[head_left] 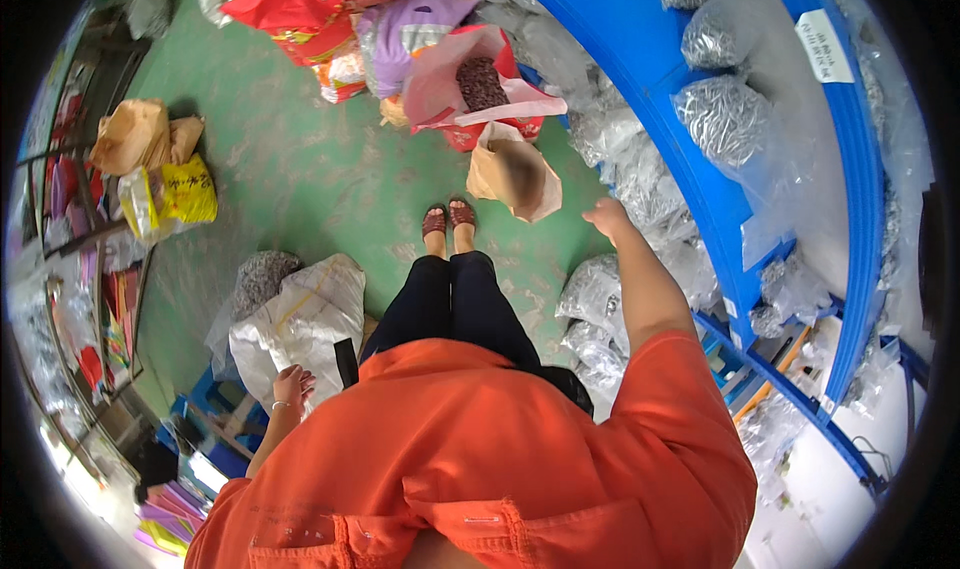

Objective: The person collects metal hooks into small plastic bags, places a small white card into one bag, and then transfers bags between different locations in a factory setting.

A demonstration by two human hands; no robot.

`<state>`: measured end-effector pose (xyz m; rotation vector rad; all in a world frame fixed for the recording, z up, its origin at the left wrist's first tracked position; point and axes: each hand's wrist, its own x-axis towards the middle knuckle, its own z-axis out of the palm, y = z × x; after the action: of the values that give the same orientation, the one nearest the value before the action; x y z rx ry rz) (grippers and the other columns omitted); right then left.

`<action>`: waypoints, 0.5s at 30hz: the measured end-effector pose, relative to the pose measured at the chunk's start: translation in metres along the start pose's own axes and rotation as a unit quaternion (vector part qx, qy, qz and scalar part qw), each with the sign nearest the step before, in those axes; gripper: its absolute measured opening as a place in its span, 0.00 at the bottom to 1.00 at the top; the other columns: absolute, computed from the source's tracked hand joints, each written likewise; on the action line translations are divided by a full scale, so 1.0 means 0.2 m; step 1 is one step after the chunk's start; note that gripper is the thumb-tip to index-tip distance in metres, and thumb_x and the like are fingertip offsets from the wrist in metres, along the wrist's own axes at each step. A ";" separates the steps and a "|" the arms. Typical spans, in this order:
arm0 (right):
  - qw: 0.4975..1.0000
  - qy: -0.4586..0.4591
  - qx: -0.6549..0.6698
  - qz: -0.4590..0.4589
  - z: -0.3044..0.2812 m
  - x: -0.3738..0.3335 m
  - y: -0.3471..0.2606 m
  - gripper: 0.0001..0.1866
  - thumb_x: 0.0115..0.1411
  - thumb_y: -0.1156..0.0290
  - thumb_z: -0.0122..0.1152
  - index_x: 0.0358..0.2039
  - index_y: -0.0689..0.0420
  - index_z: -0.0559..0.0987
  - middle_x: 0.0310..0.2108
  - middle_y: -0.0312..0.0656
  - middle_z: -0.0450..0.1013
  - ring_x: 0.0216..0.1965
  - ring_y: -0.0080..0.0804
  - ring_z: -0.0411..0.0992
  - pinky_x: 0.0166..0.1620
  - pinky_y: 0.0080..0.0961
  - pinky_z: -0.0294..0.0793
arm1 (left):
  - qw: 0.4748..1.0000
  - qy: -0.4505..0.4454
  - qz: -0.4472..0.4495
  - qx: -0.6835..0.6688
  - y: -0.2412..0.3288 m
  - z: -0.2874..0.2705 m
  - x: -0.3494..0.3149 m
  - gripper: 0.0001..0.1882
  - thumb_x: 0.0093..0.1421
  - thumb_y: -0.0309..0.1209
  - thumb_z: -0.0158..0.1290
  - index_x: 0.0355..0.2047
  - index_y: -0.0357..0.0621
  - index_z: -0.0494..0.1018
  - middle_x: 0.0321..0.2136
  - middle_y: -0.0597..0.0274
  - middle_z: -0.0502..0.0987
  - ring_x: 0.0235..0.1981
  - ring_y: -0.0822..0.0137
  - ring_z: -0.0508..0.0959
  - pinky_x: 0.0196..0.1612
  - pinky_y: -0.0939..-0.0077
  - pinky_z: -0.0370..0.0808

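My left hand (292, 385) hangs at my side, fingers loosely bent and slightly apart, with no object visible in it. Just beyond it stands a crumpled white woven sack (300, 324); I cannot tell whether they touch. My right hand (606, 217) reaches forward on the right, fingers apart and nothing seen in them. Nearest to it on the floor is an open brown paper bag (545, 201), its inside dark and blurred. Clear plastic bags of shiny metal pieces (650, 194) lie to the right of that hand.
Behind the paper bag stands an open red-and-white bag (440, 84) of dark small pieces, near a purple bag (395, 39). Blue shelving (700, 119) with bagged metal parts curves along the right. Paper and yellow bags (190, 191) sit at the left by a rack.
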<state>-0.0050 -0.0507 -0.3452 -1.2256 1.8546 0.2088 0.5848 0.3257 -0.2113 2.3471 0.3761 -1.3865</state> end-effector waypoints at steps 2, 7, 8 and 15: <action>0.999 0.023 -0.030 0.022 0.10 0.16 -0.06 0.32 0.42 0.61 0.67 0.44 0.68 0.71 0.46 0.57 0.68 0.48 0.46 0.68 0.48 0.32 0.69 | 0.999 -0.006 -0.005 0.043 0.07 0.01 0.11 0.16 0.59 0.35 0.46 0.46 0.44 0.65 0.32 0.61 0.74 0.29 0.68 0.76 0.29 0.74 0.70; 0.994 -0.024 -0.047 0.094 0.25 0.42 -0.26 0.31 0.40 0.61 0.68 0.42 0.67 0.73 0.44 0.57 0.69 0.46 0.45 0.69 0.48 0.31 0.69 | 0.993 -0.024 -0.005 0.118 0.15 0.05 0.19 0.14 0.60 0.36 0.45 0.44 0.45 0.65 0.31 0.63 0.74 0.29 0.70 0.75 0.29 0.75 0.70; 0.992 -0.045 -0.045 0.109 0.30 0.52 -0.25 0.31 0.40 0.62 0.68 0.43 0.67 0.72 0.43 0.56 0.70 0.46 0.45 0.70 0.48 0.29 0.69 | 0.993 -0.030 -0.015 0.114 0.11 0.00 0.23 0.14 0.60 0.36 0.45 0.44 0.45 0.65 0.30 0.63 0.74 0.29 0.71 0.75 0.28 0.77 0.70; 0.983 -0.035 -0.027 0.176 0.81 1.14 0.13 0.24 0.45 0.61 0.62 0.41 0.63 0.74 0.43 0.51 0.71 0.44 0.41 0.71 0.44 0.30 0.71 | 0.990 0.003 -0.032 0.141 0.03 -0.07 0.17 0.11 0.59 0.30 0.47 0.42 0.43 0.65 0.23 0.61 0.71 0.20 0.71 0.73 0.16 0.82 0.66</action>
<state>0.0376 -0.0986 -0.6193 -0.9040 2.0054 0.4921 0.6141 0.3270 -0.2337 2.5836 0.2729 -1.5515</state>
